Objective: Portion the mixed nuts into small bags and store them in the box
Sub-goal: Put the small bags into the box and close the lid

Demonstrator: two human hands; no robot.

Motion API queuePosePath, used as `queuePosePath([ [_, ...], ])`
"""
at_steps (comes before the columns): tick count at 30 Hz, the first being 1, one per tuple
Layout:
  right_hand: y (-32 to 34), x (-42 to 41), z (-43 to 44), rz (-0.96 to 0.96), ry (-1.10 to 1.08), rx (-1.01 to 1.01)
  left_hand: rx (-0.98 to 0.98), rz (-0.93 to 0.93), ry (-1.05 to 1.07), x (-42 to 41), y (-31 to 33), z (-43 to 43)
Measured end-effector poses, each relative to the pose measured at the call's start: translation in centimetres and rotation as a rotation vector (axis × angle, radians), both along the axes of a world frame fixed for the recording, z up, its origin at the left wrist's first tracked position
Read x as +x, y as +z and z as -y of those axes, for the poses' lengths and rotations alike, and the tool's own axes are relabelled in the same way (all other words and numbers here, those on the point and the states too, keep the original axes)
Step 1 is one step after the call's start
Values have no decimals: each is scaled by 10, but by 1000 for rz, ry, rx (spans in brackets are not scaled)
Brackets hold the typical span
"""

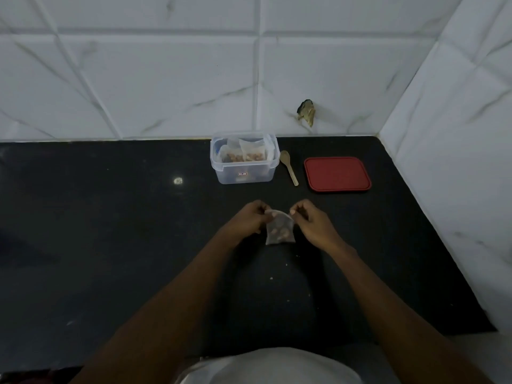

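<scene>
Here I see both hands above the dark speckled tabletop, holding a small clear plastic bag of mixed nuts between them. My left hand has its fingers pinched together on the bag's top left corner; my right hand has its fingers pinched on the top right corner. Farther back, near the tiled wall, stands a clear rectangular plastic box, open, with filled bags inside. Just right of it lies a small wooden spoon, then a flat red lid.
</scene>
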State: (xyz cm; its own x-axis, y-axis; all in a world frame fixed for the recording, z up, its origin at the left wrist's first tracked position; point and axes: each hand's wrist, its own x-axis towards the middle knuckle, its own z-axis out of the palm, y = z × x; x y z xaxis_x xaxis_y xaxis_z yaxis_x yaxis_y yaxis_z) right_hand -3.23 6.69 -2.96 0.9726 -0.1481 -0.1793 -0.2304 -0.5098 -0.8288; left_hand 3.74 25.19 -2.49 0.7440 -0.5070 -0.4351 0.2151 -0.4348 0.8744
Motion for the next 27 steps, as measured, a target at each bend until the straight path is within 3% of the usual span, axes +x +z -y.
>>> queuePosePath([
  [4,8,4,-12,30,-29,126,-128,-82,159,10,12,-1],
  [12,23,45,-30,196,-10,269,-446,154,366,37,36,-5],
  [16,35,80,-39,308,-18,266,-392,312,388,54,39,-9],
  [21,33,133,-42,253,5,6,-279,501,548,86,57,-19],
  [24,38,165,-42,247,52,-195,-142,629,491,110,64,-21],
  [27,38,193,-39,193,82,-423,4,632,411,136,59,-24],
])
